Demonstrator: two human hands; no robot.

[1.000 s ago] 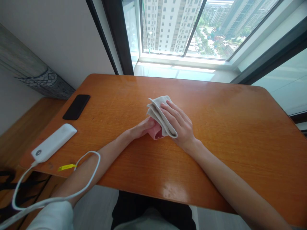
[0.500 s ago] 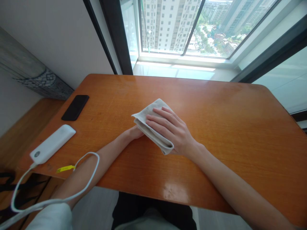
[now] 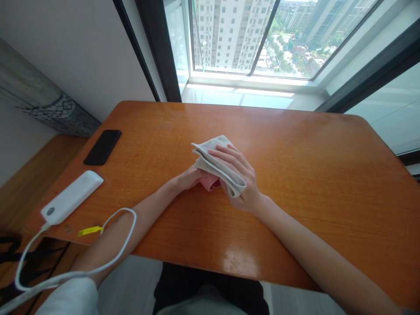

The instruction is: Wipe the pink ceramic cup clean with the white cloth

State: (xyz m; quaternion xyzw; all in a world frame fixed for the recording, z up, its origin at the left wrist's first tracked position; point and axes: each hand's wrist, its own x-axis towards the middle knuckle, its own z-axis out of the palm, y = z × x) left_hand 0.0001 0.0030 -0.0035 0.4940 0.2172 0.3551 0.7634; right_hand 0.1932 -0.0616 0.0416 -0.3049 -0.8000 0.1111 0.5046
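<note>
A folded light grey cloth is held above the middle of the wooden table. My right hand grips it from the right, fingers lying over its top and the thumb side beneath. Under the cloth's lower left edge, a pink folded cloth shows in part. My left hand is at the pink cloth's left side, its fingers hidden beneath the two cloths, so its grip cannot be made out.
A black phone lies at the table's left. Nearer stands a white power bank with a white cable looping over my left forearm, and a yellow tag. Beyond the table's far edge is a window.
The grey cloth and my right hand have shifted slightly right and tilted up. The pink cloth beneath has come into view, and my left hand has moved a little right.
</note>
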